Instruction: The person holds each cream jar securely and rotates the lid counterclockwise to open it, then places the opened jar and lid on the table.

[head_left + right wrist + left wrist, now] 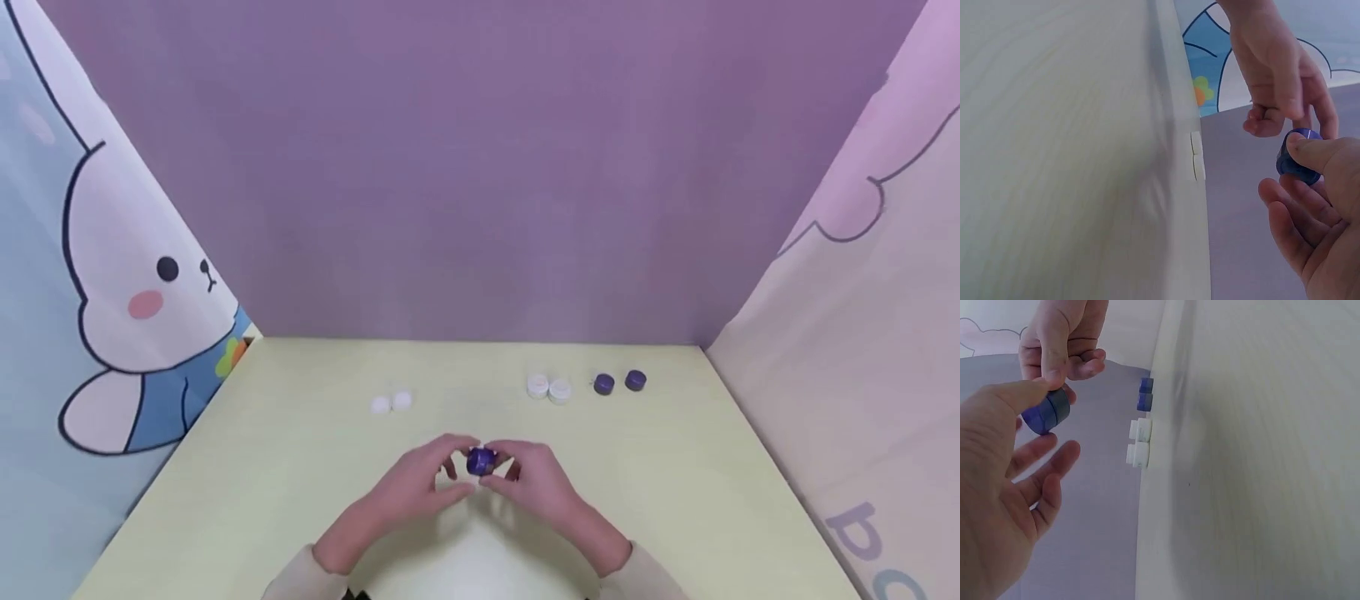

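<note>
A small purple screw-top jar (pixel 481 461) is held in the air between both hands, above the front middle of the table. A seam round it shows in the left wrist view. My right hand (pixel 536 479) pinches its right end between thumb and fingers. My left hand (pixel 412 479) curls round the left end, its index fingertip at the far side. The left thumb (pixel 1290 109) appears slightly off the jar in the right wrist view. Farther back stand two white open jars (pixel 559 392) and two dark purple round pieces (pixel 603 384). Two flat white lids (pixel 381 405) lie to the left.
The pale yellow table (pixel 300 467) ends at a purple back wall (pixel 480 183). Printed cloths close both sides, with a cartoon rabbit (pixel 150 233) at left. The hands' shadows fall on the tabletop below them.
</note>
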{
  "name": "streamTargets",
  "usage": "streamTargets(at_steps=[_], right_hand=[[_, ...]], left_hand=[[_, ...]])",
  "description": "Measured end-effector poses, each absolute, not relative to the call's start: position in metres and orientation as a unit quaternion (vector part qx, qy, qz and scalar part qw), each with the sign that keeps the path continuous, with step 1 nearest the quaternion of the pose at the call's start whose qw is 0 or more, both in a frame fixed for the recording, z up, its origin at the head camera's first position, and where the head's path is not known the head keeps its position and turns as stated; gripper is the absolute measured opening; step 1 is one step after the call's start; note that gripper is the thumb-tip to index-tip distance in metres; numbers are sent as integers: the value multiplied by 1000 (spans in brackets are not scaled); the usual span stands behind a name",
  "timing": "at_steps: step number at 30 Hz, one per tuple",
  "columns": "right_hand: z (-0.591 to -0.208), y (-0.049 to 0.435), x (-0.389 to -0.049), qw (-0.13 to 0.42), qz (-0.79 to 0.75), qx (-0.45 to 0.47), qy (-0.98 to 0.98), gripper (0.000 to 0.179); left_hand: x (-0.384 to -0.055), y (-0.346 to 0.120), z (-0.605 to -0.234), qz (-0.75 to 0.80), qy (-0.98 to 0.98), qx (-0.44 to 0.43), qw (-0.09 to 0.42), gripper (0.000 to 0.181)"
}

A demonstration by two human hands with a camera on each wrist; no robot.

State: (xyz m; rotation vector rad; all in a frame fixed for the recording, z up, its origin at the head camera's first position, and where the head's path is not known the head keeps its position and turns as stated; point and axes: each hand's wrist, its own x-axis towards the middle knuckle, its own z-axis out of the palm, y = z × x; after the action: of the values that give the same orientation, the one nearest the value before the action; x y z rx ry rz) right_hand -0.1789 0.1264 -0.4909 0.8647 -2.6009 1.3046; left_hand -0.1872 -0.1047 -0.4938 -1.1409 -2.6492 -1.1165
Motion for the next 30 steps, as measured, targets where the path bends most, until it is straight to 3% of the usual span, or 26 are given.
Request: streamTargets(at_steps=[6,13,18,23,30], right_hand=[[-497,130,-173,34,451,283,-846,32],[-496,128,-175,39,448,274,-850,35],[-495,127,-178,42,445,267,-854,37],[-495,129,-177,26,456,262,-850,37],[-495,128,-180,13,485,265,-834,35]], left_hand=[[-186,-106,-503,-371,-823,-424,75,45],[-191,-104,-501,-357,-847,-388,72,35],[-194,-106,-499,-324,-860,-380,104,46],[-192,-107,-498,-278,-844,-434,149,59],[-197,-103,-492,-287,-812,-476,178,47]])
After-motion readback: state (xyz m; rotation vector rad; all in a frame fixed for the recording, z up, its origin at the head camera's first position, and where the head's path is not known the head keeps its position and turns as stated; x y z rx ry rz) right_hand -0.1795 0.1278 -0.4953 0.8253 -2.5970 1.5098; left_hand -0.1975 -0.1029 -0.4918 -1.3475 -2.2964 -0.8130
